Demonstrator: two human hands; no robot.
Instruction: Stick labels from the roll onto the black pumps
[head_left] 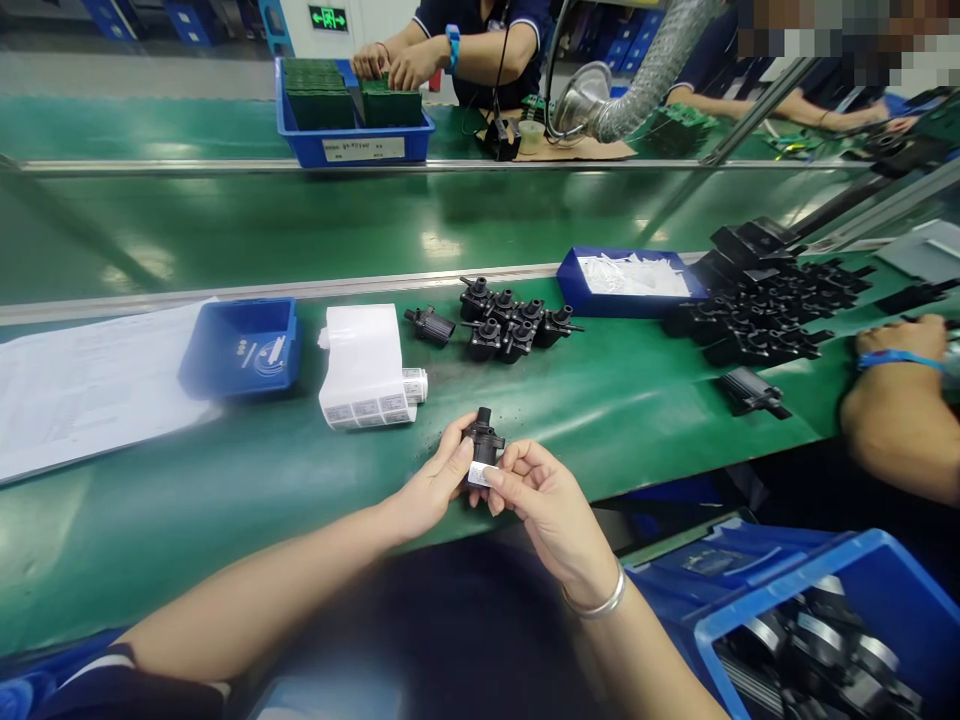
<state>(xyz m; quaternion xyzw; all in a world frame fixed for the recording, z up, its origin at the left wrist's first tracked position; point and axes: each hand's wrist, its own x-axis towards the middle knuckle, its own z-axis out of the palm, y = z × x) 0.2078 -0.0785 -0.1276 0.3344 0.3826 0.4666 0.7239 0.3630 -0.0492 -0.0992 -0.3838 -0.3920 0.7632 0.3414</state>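
Note:
My left hand [435,487] is wrapped round a small black water pump [484,440], held upright near the table's front edge. On the pump's lower body sits a white printed label [481,474]. The thumb and fingers of my right hand [534,487] pinch at the label's right end, touching the pump's side. Whether that end is stuck down is hidden by my thumb. Ahead and to the left lies a roll of labels [364,365], partly unrolled. Beyond my hands stand several black pumps [517,325] in a cluster, with a single pump [431,325] lying beside them.
Left of the roll, a shallow blue tray [244,375] rests on paper sheets [82,385]. A blue box [630,300] holds white slips. Many pumps [772,300] are heaped at right, near a co-worker's arm [900,400]. A blue bin [810,560] with parts stands below right.

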